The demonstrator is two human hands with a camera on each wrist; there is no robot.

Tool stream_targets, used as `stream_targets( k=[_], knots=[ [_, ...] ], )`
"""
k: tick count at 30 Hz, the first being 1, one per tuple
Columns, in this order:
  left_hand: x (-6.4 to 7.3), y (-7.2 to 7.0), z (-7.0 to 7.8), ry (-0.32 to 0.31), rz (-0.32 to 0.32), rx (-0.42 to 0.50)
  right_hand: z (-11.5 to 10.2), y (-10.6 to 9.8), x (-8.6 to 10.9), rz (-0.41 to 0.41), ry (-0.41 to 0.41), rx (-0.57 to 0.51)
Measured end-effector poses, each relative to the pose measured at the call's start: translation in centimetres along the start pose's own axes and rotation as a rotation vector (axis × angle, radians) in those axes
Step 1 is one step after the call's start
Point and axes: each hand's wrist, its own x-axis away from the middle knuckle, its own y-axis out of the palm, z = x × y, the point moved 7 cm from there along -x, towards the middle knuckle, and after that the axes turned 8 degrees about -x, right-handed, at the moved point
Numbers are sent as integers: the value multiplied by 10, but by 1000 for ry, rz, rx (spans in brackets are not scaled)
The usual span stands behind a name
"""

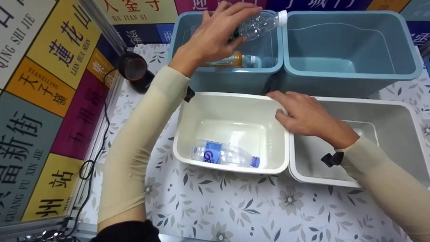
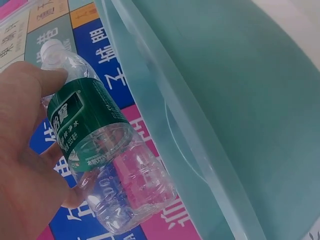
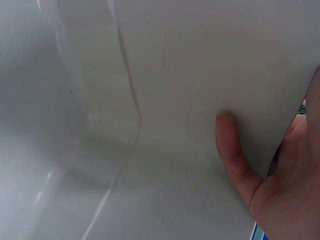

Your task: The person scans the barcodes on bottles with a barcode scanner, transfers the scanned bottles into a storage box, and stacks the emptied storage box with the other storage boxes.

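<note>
Table (image 1: 218, 205) (floral-patterned) | white bins (image 1: 231, 107) | blue bins (image 1: 336, 87) | black device (image 1: 136, 70)

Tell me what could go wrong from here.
The left hand holds the green-labelled bottle sideways near the left blue bin, so it might clip that bin or miss it if released. The right hand grips the left white bin; a tug could set the blue-labelled bottle inside rolling.

Clear green-labelled, white-capped bottle (image 2: 92, 117), held tilted in left hand (image 1: 215, 38)
</note>
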Motion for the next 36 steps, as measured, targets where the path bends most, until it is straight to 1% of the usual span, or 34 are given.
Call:
stream_targets(
  k=[9, 13, 17, 22, 29, 36],
  knots=[
    [-11, 4, 9, 9, -35, 3, -1, -1, -3, 0, -7, -7],
    [-15, 6, 13, 25, -32, -8, -1, -1, -4, 1, -10, -11],
    [-20, 9, 17, 22, -42, -13, -1, -1, -4, 1, -14, -13],
    [-31, 12, 26, 20, -59, -33, -1, -1, -2, -3, -11, -11],
    [-48, 14, 39, 30, -52, -52, 0, -1, -1, -1, 7, -2],
    [-59, 17, 50, 24, -72, -61, -1, 0, -2, -4, -2, -9]
  ],
)
